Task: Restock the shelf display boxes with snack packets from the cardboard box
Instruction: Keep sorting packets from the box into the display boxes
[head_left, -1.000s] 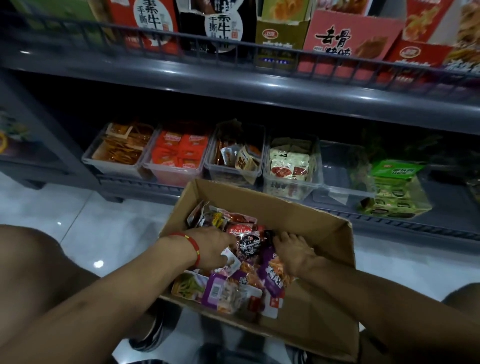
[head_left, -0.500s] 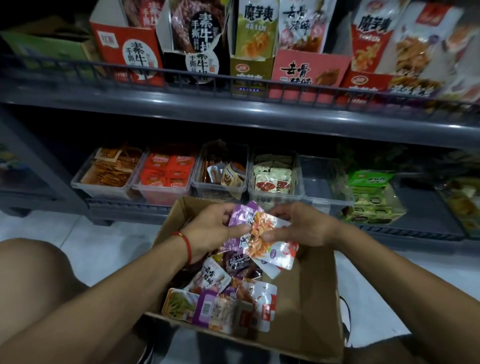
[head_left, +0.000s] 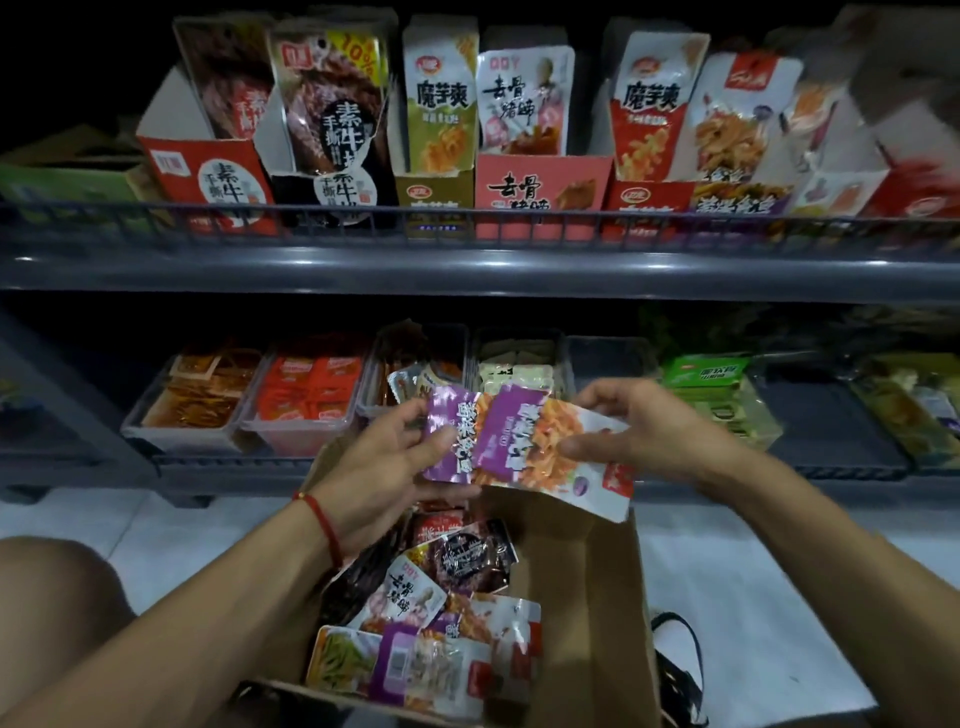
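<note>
Purple packets fanned between both hands

Purple snack packets (head_left: 511, 441) sit in a shared grip above the cardboard box (head_left: 576, 587): the left hand (head_left: 387, 467) pinches their left edge, thumb on the glossy face, while the right hand (head_left: 631, 434) pinches the right edge. Flat sealed foil pouches, they look light, limp and slippery, so a hold on the crimped seams should serve best. Below the grip, more mixed packets (head_left: 441, 618) lie loose in the box. Beyond it, up on the shelf, stands what looks like a matching purple-fronted display box (head_left: 740, 200), stiff printed card, probably their home.
</note>
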